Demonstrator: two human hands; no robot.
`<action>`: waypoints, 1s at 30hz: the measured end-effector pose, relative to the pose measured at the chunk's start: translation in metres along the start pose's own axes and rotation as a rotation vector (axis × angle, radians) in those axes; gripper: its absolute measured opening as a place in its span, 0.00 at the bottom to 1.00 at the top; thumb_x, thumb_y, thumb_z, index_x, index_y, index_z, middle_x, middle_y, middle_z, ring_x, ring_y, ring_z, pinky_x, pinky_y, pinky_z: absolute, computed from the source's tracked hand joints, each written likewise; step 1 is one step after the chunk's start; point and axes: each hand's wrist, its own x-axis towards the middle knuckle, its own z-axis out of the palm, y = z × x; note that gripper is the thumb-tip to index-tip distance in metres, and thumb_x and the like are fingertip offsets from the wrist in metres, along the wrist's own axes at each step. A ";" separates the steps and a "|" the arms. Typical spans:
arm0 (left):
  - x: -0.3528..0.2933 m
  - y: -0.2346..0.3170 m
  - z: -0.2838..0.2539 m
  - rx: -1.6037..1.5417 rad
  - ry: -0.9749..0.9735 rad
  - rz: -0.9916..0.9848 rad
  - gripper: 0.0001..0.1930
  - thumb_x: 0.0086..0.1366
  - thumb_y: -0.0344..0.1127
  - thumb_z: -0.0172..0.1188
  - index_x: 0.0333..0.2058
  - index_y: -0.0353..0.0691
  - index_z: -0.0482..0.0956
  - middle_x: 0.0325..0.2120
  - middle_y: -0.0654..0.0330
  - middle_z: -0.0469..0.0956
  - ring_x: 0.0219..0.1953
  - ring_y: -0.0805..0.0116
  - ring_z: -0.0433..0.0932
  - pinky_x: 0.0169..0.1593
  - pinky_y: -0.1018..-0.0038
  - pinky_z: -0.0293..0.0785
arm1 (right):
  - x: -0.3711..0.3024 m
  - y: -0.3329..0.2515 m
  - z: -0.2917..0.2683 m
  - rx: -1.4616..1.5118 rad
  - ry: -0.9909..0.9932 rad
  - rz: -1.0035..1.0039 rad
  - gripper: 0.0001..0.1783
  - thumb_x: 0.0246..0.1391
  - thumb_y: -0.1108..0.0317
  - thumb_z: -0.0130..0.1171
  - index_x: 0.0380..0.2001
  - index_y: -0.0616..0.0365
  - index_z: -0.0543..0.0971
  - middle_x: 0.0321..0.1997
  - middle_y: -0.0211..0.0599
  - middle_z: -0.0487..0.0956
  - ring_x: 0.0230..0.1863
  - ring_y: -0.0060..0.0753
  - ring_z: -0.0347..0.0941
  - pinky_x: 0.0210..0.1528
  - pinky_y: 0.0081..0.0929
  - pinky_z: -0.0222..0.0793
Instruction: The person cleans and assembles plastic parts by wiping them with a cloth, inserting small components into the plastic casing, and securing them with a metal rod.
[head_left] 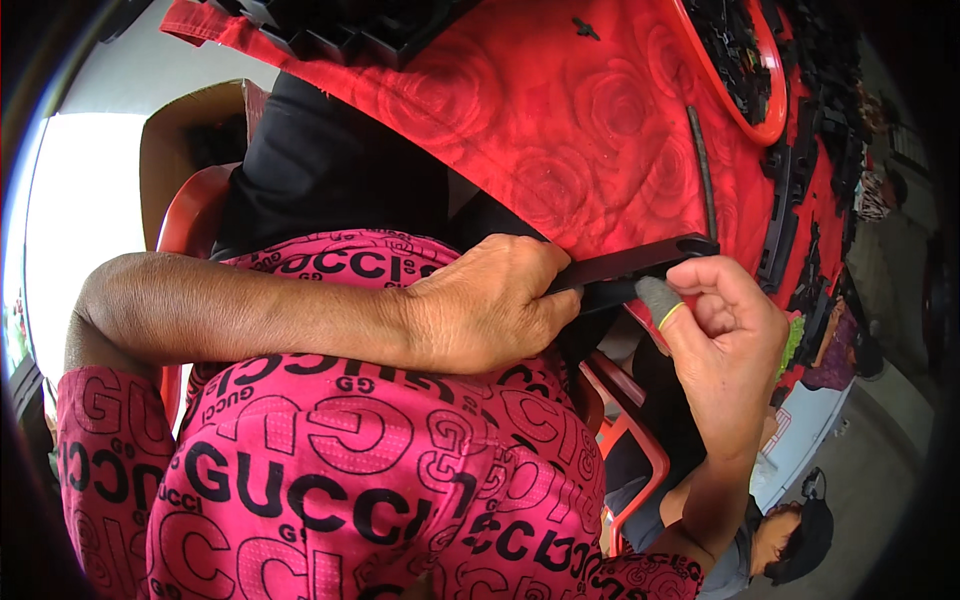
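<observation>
A long, narrow black plastic piece (628, 264) is held over the near edge of the red table, slanting up to the right. My left hand (505, 305) is closed around its left end, thumb and curled fingers pressed on it. At the other end my right hand (735, 325) pinches the piece near its rounded tip, with the index finger bent over. A grey finger sleeve (657, 298) with a yellow rim covers the right thumb. Part of the piece's underside is hidden by the hands. Just beyond the tip, a thin dark rod (704, 175) lies on the rose-patterned red tablecloth (550, 110).
Black plastic parts (375, 28) are piled at the table's far left edge. A red-rimmed container (770, 130) holds small black parts at the far right, with more black strips (788, 205) alongside. Another person (765, 545) sits at lower right, near a red chair (640, 455).
</observation>
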 end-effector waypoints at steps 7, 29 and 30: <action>0.000 0.000 -0.001 -0.018 -0.002 -0.009 0.15 0.74 0.38 0.55 0.42 0.27 0.78 0.19 0.53 0.75 0.23 0.65 0.78 0.30 0.63 0.75 | 0.004 0.019 0.004 -0.224 0.003 -0.376 0.08 0.50 0.83 0.65 0.36 0.67 0.83 0.29 0.36 0.79 0.15 0.20 0.73 0.16 0.26 0.64; 0.000 0.000 0.005 0.071 0.066 0.037 0.14 0.72 0.36 0.56 0.44 0.26 0.78 0.19 0.48 0.76 0.25 0.59 0.82 0.31 0.62 0.76 | 0.010 0.018 0.011 -0.381 0.029 -0.278 0.10 0.44 0.76 0.70 0.27 0.60 0.77 0.18 0.35 0.74 0.18 0.35 0.72 0.25 0.36 0.67; 0.000 0.001 0.004 0.049 0.046 0.020 0.15 0.73 0.36 0.56 0.44 0.26 0.78 0.19 0.48 0.76 0.25 0.59 0.81 0.31 0.61 0.76 | 0.011 0.018 0.010 -0.382 0.029 -0.281 0.10 0.44 0.76 0.70 0.27 0.60 0.77 0.18 0.35 0.74 0.18 0.35 0.72 0.25 0.36 0.67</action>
